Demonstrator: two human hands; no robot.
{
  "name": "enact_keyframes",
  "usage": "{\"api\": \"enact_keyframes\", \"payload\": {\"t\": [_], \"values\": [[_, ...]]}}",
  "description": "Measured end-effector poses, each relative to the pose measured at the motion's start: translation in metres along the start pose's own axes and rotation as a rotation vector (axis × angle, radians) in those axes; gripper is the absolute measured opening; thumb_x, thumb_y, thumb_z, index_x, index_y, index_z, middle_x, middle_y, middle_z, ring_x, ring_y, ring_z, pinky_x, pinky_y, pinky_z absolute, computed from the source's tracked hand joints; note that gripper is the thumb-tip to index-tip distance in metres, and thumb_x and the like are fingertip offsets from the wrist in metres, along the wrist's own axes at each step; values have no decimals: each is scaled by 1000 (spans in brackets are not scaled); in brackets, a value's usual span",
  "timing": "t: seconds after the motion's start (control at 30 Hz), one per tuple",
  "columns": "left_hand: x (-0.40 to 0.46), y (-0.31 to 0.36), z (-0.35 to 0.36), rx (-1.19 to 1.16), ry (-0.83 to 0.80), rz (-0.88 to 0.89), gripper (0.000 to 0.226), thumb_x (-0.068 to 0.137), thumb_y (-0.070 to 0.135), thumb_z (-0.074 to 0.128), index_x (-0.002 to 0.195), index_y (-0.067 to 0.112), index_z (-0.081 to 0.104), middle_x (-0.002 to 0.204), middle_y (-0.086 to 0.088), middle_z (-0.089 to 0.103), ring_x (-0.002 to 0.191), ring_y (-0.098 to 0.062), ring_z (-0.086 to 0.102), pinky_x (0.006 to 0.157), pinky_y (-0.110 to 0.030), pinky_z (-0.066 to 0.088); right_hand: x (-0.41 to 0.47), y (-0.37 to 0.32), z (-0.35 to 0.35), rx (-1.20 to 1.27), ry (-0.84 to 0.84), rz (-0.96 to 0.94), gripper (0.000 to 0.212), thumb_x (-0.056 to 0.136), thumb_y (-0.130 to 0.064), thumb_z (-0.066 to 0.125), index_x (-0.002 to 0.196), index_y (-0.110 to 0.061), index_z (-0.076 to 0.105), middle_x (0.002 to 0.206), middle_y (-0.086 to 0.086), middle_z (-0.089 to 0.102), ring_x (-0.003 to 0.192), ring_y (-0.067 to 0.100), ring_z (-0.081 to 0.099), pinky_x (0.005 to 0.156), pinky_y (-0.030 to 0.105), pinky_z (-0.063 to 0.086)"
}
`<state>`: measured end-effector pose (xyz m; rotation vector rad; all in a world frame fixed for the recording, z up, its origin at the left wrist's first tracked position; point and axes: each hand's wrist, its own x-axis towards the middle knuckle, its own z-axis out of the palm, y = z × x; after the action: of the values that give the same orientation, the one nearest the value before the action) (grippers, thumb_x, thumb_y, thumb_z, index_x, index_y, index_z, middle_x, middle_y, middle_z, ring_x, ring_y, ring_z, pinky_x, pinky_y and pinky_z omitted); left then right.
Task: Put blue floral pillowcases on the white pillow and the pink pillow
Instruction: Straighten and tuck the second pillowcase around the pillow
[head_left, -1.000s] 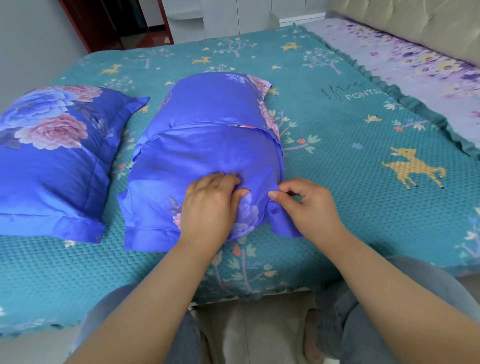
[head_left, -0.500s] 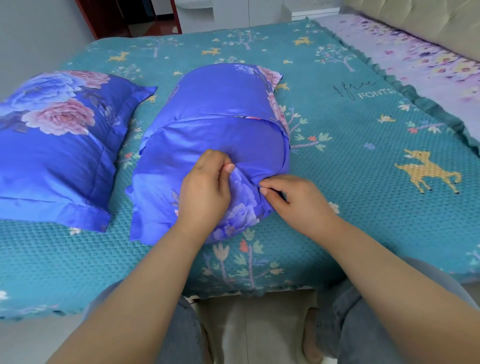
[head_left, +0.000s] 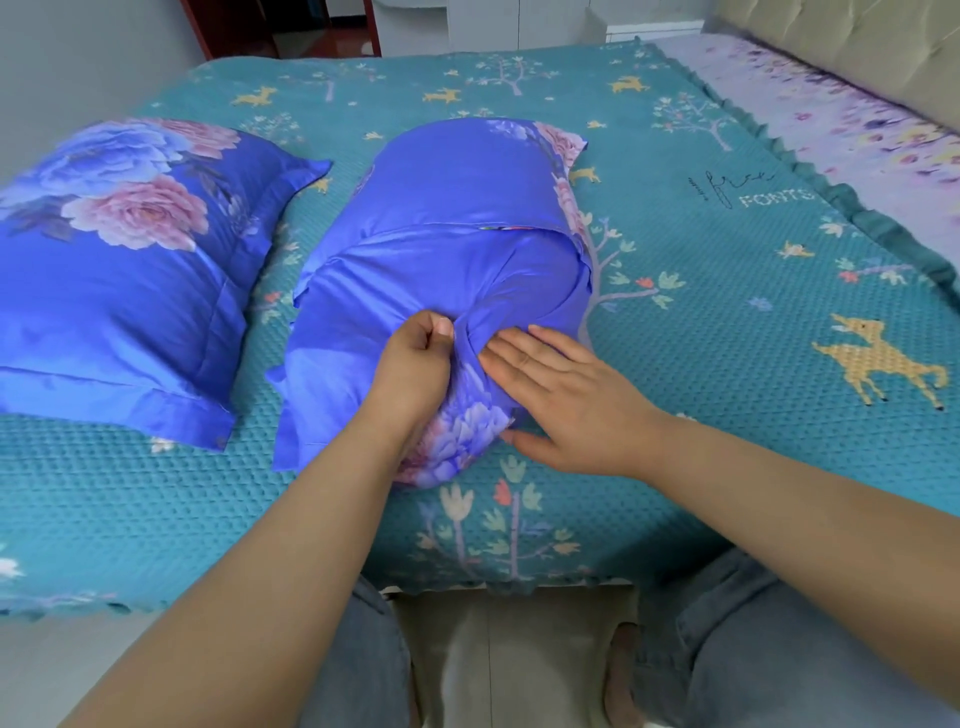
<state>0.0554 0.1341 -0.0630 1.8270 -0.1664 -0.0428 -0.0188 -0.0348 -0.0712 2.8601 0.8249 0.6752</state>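
Head view, person at the near edge of a bed (head_left: 727, 322) covered in a teal quilted spread with deer and tree prints. Middle pillow (head_left: 447, 270) lies on the spread, lengthwise away from the camera, wrapped in a blue floral pillowcase (head_left: 467, 197); the case's overlap flap runs across its top, fabric bunched at the near end, a flange sticking out on the lower left. Left hand (head_left: 410, 364) is closed, thumb and fingers pinching a fold of the blue fabric at the near end of this pillow, wrinkles radiating from the pinch. Right hand (head_left: 566, 395) is flat, fingers spread and extended, palm down pressing on the near right side of the same pillow, gripping nothing; its thumb sits low beside the floral patch at the pillow's near corner. The two hands are close together, fingertips of the right just beside the left thumb. Second pillow (head_left: 119, 291) lies to the left on the bed, fully inside its blue case with big pink and blue roses, flange edges flat, a little apart from the middle pillow, untouched. Cannot tell which pillow colour is inside either case. Lilac floral sheet (head_left: 852, 124) and a padded beige headboard (head_left: 857, 41) at far right. Jeans-covered knees at the bottom edge.
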Motion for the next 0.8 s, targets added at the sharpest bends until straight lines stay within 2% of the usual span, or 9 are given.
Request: {"api": "enact_keyframes", "payload": {"t": [0.1,0.2,0.3,0.37,0.43,0.5,0.6,0.73,0.8], "values": [[8,-2,-7,40,23,-50,18,85,29,49,72,20,58,71,-1,60,68,-14,50,71,-33,45,18,-8,-8,36,5,61,85,71,-49,58,143,-10,36,144,3,45,131,17,37,105,34,27],[7,9,-14,217,134,11,20,95,20,48,78,15,57,66,1,53,64,-16,45,59,-27,35,41,-11,-21,89,-27,137,80,65,-53,58,133,-11,50,122,2,61,114,20,53,90,34,41],[-3,22,-19,326,292,272,18,97,17,43,87,8,53,73,-3,52,70,-22,45,61,-28,28,48,-11,-25,50,-167,164,60,69,-59,57,109,-14,60,93,6,64,98,25,57,83,36,42],[-12,26,-14,386,242,466,18,96,21,41,86,10,51,72,-4,53,68,-27,48,60,-34,34,49,-9,-25,49,-245,155,52,70,-57,60,100,-14,60,88,7,63,95,27,56,83,37,39],[-14,24,-8,431,217,502,19,95,24,38,85,11,48,73,-6,53,70,-30,51,61,-37,35,50,-7,-29,19,-205,78,48,68,-53,60,96,-14,62,88,6,65,94,27,55,82,37,39],[-7,23,-9,384,294,429,17,96,22,39,83,14,46,74,-6,52,71,-30,50,61,-33,31,50,-4,-31,-25,-96,-26,50,67,-51,57,98,-13,64,96,2,68,102,24,55,90,39,37],[2,18,-15,273,332,378,17,96,16,41,84,10,51,83,-9,56,77,-19,48,69,-23,31,49,-3,-19,-40,-56,-141,64,68,-47,64,120,-10,59,122,1,62,123,23,48,112,43,23],[13,10,-19,93,273,160,28,96,13,41,71,25,44,67,8,45,63,-8,39,67,-28,36,65,-9,-17,-107,-259,-144,91,65,-55,69,140,-14,39,144,2,42,138,21,30,113,40,15],[19,9,-20,50,301,102,30,94,10,40,68,25,42,62,9,41,58,-8,35,64,-28,35,83,-14,-22,-163,-334,-128,88,69,-61,64,141,-21,32,146,-3,36,138,18,24,108,37,20]]}}
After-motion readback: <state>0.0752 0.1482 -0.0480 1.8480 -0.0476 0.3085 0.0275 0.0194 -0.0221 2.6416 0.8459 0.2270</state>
